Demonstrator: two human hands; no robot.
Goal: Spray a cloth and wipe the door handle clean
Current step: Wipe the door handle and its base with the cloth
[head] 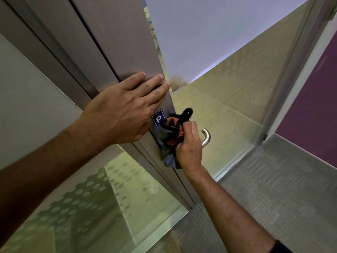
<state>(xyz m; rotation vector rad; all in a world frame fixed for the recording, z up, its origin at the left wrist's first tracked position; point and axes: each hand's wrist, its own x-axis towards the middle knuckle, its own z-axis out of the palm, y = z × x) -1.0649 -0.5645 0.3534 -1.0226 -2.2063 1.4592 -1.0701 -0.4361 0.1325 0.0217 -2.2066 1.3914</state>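
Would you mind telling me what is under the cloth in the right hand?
The cloth, bunched in the right hand, covers the door handle near the door. Only the handle's curved metal end shows past the hand; the rest of it, with its mounting, is hidden.

A small blue sticker (158, 119) on the metal door frame (127, 52) shows a white "P"; part of it is hidden, and nothing else can be read.
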